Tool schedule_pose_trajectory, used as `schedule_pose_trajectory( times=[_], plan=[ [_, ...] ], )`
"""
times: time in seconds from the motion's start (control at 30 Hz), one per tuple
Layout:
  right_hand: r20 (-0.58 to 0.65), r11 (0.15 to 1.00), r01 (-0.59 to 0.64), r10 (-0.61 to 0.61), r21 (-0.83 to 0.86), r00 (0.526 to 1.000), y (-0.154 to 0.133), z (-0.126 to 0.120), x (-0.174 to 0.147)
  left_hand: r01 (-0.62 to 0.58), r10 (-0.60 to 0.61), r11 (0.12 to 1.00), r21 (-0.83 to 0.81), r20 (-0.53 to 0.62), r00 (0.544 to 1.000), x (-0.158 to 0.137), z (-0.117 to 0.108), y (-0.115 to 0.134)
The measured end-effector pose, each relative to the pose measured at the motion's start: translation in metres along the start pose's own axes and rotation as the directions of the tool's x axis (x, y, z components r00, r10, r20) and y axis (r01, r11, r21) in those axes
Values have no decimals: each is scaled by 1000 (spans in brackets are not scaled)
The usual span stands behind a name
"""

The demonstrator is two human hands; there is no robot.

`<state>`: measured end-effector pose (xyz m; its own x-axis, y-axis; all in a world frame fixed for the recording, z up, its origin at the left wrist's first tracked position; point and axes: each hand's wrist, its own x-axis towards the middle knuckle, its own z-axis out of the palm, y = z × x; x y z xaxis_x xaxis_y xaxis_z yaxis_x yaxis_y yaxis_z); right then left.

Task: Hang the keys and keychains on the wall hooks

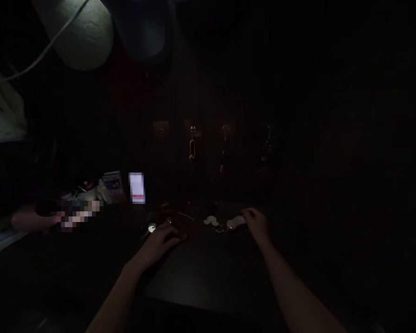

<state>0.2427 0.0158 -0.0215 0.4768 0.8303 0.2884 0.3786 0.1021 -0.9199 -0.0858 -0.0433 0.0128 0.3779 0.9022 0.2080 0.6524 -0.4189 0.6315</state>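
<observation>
The person's bare forearms lie nearest, the right forearm (294, 291) reaching in from 5 o'clock, the left forearm (118, 291) from 7; beneath them a dark tabletop (187, 282) spreads across the lower middle; a pale rounded thing (83, 37) hangs at 10 o'clock, a dark grey thing (142, 27) beside it at 11; a pinkish rounded thing (31, 218) lies between 8 and 9. The left hand (162, 236), at 7 o'clock, lies over a dark reddish-brown thing (184, 231), thumb and forefinger parted; gloom hides the other fingertips, so I cannot tell whether they hold anything; the right hand (256, 224), between 4 and 5, bends its fingers close together at the end of a pale oblong tag (235, 223), which lies at 5 o'clock; they touch it, though whether they pinch it I cannot tell. A small box (114, 187) stands at 9 o'clock, a bright blurred panel (136, 185) just beside it; a yellow loop (192, 150) hangs near the centre, towards 10; on the tag's 9 o'clock side lies a pale three-lobed piece (211, 221), metal rings (220, 228) between the two; a pale round piece (151, 228) sits just beside the left hand, towards its 10 o'clock.
</observation>
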Motion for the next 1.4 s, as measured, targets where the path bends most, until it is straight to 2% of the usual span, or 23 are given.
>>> schedule_pose_trajectory(
  times=[0.23,0.4,0.5,0.57,0.7,0.8,0.93,1.0,1.07,1.17,1.27,1.4],
  plan=[
    [1,1000,4,-4,11,1000,4,0,3,107,-91,977,182,-95,991,-9,-25,-21],
    [9,999,22,-22,37,1000,1,0,1,234,-188,959,162,-257,948,-3,-32,-36],
    [-1,999,31,-31,37,1000,2,1,1,229,-163,957,178,-323,932,2,-31,-36],
    [-4,999,28,-28,32,1000,3,1,1,146,-86,969,199,-281,956,7,-28,-32],
    [8,999,14,-14,35,1000,4,1,2,8,18,972,234,-110,994,22,-14,-21],
    [12,999,16,-17,35,1000,1,0,0,-26,42,954,297,-46,998,34,0,-13],
    [10,1000,-4,4,19,1000,-6,-2,-3,-18,25,936,352,-17,1000,47,10,-5],
    [11,1000,-19,19,19,1000,-8,-1,-3,-29,36,954,299,-18,999,52,11,-3],
    [10,999,-28,27,18,1000,-8,-1,-3,-11,20,987,161,-54,998,57,9,-1],
    [7,1000,-8,8,16,1000,-6,0,-3,87,-104,991,-100,-178,979,64,0,7],
    [16,999,27,-28,23,999,-3,1,-3,137,-209,932,-335,-191,959,69,-14,21],
    [2,998,47,-47,36,999,-1,1,-2,109,-223,823,-557,-142,964,73,-31,40]
  ],
)
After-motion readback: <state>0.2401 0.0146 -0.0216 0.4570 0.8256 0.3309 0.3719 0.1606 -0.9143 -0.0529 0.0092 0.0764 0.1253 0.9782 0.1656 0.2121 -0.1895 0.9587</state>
